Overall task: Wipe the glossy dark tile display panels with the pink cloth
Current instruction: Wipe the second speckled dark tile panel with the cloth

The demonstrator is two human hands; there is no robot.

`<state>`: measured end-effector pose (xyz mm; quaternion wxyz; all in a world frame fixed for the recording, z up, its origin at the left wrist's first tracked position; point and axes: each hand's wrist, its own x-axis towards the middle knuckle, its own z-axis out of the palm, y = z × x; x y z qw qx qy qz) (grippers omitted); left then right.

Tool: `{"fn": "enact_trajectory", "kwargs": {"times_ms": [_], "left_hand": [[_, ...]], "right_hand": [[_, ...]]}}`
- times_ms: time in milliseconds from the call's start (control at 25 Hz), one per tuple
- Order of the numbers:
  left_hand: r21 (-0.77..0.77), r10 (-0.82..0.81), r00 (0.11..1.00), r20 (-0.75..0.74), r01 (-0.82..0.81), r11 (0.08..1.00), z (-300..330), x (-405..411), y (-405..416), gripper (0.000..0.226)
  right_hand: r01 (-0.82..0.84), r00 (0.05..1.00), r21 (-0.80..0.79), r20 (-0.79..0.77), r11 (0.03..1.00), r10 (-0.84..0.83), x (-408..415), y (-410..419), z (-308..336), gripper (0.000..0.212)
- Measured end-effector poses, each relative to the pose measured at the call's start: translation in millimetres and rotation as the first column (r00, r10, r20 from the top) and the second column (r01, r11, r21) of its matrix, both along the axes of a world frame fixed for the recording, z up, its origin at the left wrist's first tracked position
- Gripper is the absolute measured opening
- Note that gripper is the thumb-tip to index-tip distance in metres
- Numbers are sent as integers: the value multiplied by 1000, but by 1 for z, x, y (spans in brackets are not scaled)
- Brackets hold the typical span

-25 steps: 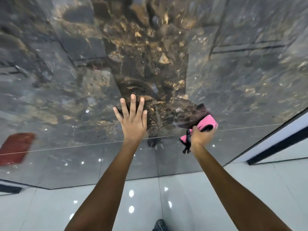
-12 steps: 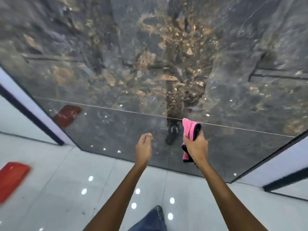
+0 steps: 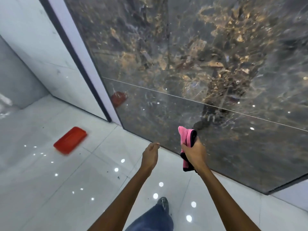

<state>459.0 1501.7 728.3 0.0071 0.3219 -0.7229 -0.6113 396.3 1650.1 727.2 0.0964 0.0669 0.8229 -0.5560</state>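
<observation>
A glossy dark tile panel point(image 3: 191, 67) with gold veining fills the upper right, with a thin seam running across it above a lower dark panel point(image 3: 233, 147). My right hand point(image 3: 193, 152) is shut on a pink cloth point(image 3: 186, 139) with a dark border, held just in front of the lower panel near its bottom edge; whether the cloth touches the tile I cannot tell. My left hand point(image 3: 150, 155) hangs over the floor left of the cloth, off the panel, fingers loosely curled and holding nothing.
A red rectangular tray point(image 3: 70, 140) lies on the shiny white floor point(image 3: 83, 180) to the left. A white and dark frame strip point(image 3: 80, 52) borders the panel's left edge, with pale wall panels point(image 3: 33, 47) beyond. My leg and shoe point(image 3: 162, 204) are below.
My left hand has come off the panel and dropped toward the floor. The view swung left, bringing the red tray and left frame into sight. The right hand lowered with the cloth.
</observation>
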Motion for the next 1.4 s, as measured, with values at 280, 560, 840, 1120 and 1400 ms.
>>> {"fn": "enact_trajectory", "kwargs": {"times_ms": [280,560,840,1120,1400], "left_hand": [[58,107,994,-12,-106,993,4,31,-70,30],[37,141,990,-6,-141,989,-12,54,-210,31],[21,164,986,-5,-164,986,-10,59,-398,35],[82,172,985,30,-173,981,-36,16,-513,38],[-81,63,998,-2,-63,995,-61,-123,-612,38]], "right_hand": [[-148,989,-37,-6,988,148,27,-73,10,29],[-249,968,-47,17,967,250,32,-223,7,32],[-200,977,-68,62,977,204,27,-402,7,18],[-160,978,-30,131,987,162,-13,-520,-16,15],[-39,989,-76,142,996,50,-129,-607,-65,19]]}}
